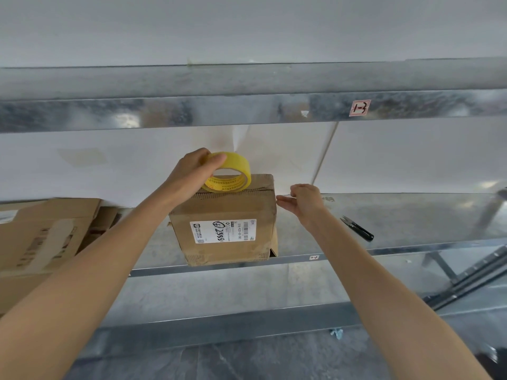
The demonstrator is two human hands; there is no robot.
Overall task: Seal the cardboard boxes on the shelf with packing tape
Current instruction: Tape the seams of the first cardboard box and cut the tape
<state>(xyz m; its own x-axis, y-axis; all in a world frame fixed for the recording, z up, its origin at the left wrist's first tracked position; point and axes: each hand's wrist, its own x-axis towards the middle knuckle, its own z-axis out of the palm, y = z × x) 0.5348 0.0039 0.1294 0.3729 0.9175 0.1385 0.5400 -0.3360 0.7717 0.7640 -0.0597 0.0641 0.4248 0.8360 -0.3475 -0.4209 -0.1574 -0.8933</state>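
A small cardboard box [227,209] with a white shipping label stands at the front edge of the metal shelf [411,215]. My left hand [189,176] grips a yellow roll of packing tape [233,171] and holds it on the box's top. My right hand [301,201] is at the box's upper right corner, its fingers curled and pinching what looks like a thin clear strip of tape; the strip is hard to make out.
A larger brown cardboard box [46,234] sits on the shelf at the left. Small black snips [358,229] lie on the shelf right of my right hand. Another metal shelf [247,105] runs overhead. A white wall is behind.
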